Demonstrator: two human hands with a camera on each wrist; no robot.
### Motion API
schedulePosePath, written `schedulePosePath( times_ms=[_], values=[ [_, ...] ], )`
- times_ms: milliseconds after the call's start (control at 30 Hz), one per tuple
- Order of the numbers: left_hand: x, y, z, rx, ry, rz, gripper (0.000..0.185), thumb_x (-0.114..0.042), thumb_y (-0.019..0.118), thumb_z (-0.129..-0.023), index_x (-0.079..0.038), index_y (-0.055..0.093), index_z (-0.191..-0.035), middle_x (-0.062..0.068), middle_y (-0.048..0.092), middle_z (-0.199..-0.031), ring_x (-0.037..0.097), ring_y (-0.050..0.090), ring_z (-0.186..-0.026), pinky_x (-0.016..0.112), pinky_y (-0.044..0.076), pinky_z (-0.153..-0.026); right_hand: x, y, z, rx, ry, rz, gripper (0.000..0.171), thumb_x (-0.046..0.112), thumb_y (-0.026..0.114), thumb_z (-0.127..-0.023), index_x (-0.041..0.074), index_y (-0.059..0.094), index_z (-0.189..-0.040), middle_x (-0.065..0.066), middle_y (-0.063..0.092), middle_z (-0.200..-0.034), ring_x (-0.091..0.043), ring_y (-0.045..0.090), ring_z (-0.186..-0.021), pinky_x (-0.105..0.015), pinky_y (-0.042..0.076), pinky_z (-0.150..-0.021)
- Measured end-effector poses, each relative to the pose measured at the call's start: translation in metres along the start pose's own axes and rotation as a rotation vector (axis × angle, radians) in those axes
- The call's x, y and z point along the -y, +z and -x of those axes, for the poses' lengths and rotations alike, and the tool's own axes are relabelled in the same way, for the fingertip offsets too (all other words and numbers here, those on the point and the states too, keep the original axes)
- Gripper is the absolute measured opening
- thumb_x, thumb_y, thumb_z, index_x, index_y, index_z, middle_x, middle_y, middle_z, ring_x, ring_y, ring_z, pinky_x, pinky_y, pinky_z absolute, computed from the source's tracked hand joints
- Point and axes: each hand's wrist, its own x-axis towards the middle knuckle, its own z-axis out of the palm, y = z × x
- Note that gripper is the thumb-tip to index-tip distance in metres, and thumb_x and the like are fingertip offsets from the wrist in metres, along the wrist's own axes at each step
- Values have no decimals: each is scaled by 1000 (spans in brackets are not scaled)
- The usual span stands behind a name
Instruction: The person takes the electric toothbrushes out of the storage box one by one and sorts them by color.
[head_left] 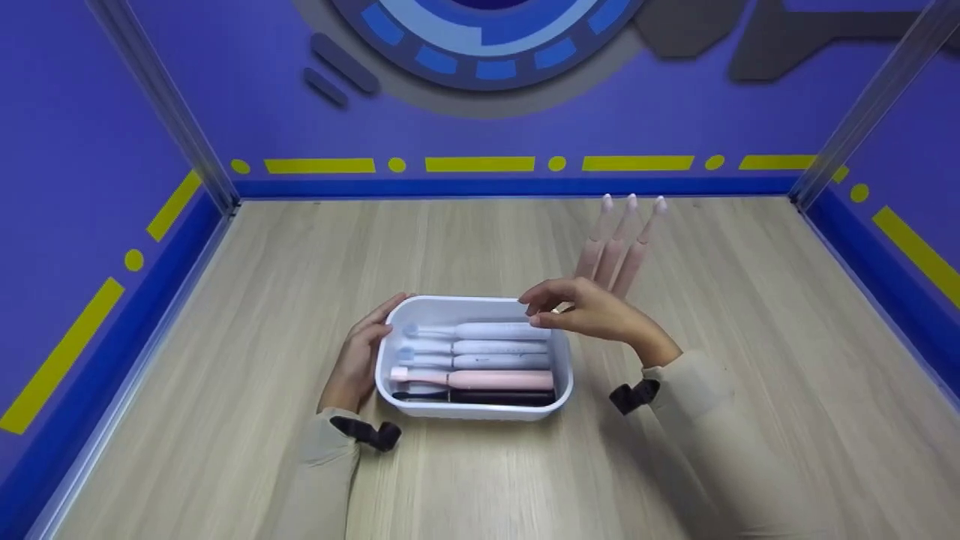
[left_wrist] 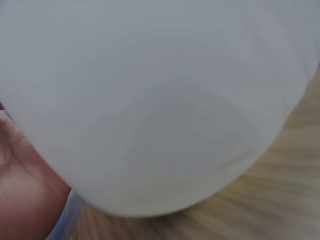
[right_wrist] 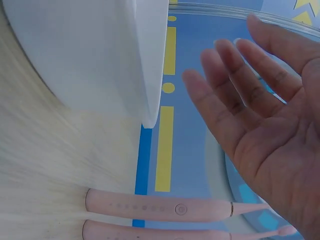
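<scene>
The box [head_left: 465,411] sits upright on the table, its long side facing the person, which keeps the whole inside in reach. In it, 5 brushes show side by side: 3 white brushes [head_left: 502,361] at the far side, then 1 pink brush [head_left: 502,381] and 1 black brush [head_left: 504,397] nearest the person. All 5 lie lengthwise with heads to the left, probably because the box is long and narrow and they pack neatly that way. The left hand [head_left: 357,361] grips the left end, thumb at the rim and palm against the outer wall, likely to stop the box sliding. The right hand [head_left: 589,311] is above the far right corner, fingers loosely bent and grasping nothing; the right wrist view shows them spread and free. Just beyond it, outside the box, 3 more brushes [head_left: 607,259] lie nearly parallel on the table [head_left: 480,480], heads pointing away, which leaves their handles toward the right hand. Behind stands a blue wall [head_left: 480,135] with yellow dashes.
</scene>
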Motion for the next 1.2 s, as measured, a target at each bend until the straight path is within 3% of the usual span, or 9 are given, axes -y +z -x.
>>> schedulePosePath(
  times_ms=[200, 500, 967, 1200],
  values=[
    [1, -1, 1, -9, 1, -18, 56, 6, 27, -90, 6, 33, -146, 16, 31, -155, 21, 23, -146, 36, 15, -121, 7, 4, -8, 85, 7, 38, 32, 18, 66, -90, 6, 65, -119, -8, 70, -103, -17, 64, -97, -31, 53, -88],
    [1, 0, 1, -24, -16, 3, 56, 5, 27, -91, 5, 33, -146, 17, 31, -155, 21, 24, -146, 36, 16, -121, 15, 11, -21, 278, 29, 111, 38, 22, 65, -90, 5, 63, -124, -4, 71, -102, -17, 66, -99, -36, 54, -86],
    [2, -1, 0, -14, -10, 1, 56, 4, 27, -91, 5, 33, -146, 17, 31, -155, 21, 23, -146, 36, 15, -121, 22, 21, -37, 461, 47, 164, 36, 14, 64, -89, 2, 63, -122, -7, 71, -103, -17, 66, -100, -27, 52, -85],
    [1, 0, 0, -11, -2, -10, 55, 5, 28, -91, 6, 32, -146, 16, 30, -156, 20, 22, -146, 36, 15, -121, 26, 30, -46, 501, 92, 171, 34, 14, 64, -89, 3, 64, -121, -9, 71, -103, -13, 66, -94, -25, 51, -84]
  ],
)
